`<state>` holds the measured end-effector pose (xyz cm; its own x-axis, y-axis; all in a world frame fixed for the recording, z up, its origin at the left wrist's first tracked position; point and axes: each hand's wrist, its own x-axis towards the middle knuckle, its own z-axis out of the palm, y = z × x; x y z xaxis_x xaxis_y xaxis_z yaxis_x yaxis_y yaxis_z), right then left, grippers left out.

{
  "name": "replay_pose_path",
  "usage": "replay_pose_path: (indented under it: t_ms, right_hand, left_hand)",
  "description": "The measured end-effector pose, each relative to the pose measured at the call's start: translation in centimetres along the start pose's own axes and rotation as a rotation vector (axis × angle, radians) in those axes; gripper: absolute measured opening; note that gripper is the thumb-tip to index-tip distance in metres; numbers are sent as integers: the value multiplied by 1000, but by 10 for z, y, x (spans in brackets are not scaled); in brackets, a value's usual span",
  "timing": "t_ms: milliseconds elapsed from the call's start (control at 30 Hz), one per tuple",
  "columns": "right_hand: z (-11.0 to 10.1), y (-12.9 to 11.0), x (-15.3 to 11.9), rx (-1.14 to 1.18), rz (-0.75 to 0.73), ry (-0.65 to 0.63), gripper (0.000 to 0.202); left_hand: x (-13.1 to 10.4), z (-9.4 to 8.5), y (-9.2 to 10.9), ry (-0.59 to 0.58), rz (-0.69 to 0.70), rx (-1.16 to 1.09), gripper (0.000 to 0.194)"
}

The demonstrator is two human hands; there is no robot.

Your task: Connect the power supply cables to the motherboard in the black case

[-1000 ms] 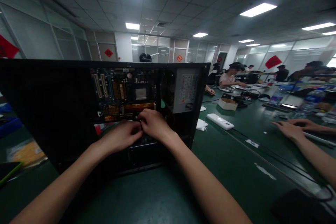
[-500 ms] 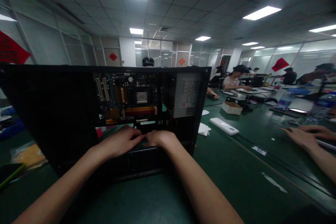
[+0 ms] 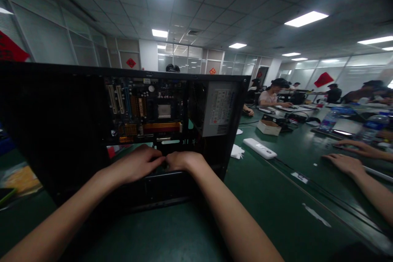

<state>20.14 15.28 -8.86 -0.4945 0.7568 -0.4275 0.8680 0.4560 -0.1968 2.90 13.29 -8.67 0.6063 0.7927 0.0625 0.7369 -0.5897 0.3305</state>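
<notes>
A black computer case (image 3: 70, 172) stands open toward me, with a motherboard (image 3: 138, 110) and a grey power supply (image 3: 218, 108) inside its upper part. Both hands reach into the lower part of the case, above a metal crossbar (image 3: 172, 174). My left hand (image 3: 143, 163) has its fingers bent and pressed together, their tips close to the other hand. My right hand (image 3: 182, 161) is closed, curled down behind the bar. Dark shadow and my own fingers hide whatever sits between the fingertips, so I cannot make it out.
Right of the case, a white power strip (image 3: 260, 148), crumpled tissue (image 3: 237, 151) and a small box (image 3: 269, 127) lie on the green table (image 3: 260, 204). A co-worker's hands (image 3: 346, 163) rest further right. At left is a plastic bag (image 3: 21, 180).
The view has shifted slightly, and the case appears a little larger and nearer. Both hands remain together at the same spot inside it. The co-worker's hands at right have moved slightly apart.
</notes>
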Motion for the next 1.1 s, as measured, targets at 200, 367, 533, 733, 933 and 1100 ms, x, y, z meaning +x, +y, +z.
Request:
replay_pose_path:
  t_ms: [200, 367, 533, 733, 933, 1100]
  right_hand:
    - [2, 0, 0, 8, 4, -71, 40]
    - [1, -1, -2, 23, 8, -103, 41]
    - [2, -1, 2, -49, 3, -66, 41]
    - [3, -6, -3, -94, -64, 71, 37]
    - [10, -1, 0, -4, -123, 356, 32]
    - [15, -3, -6, 46, -120, 644, 27]
  left_hand:
    - [0, 1, 0, 14, -1, 8, 44]
    - [-1, 1, 0, 9, -1, 18, 44]
    - [-1, 1, 2, 8, 1, 23, 44]
    - [-2, 0, 2, 21, -2, 54, 40]
    - [0, 3, -16, 335, -136, 188, 35]
    - [1, 6, -28, 317, -98, 161, 40]
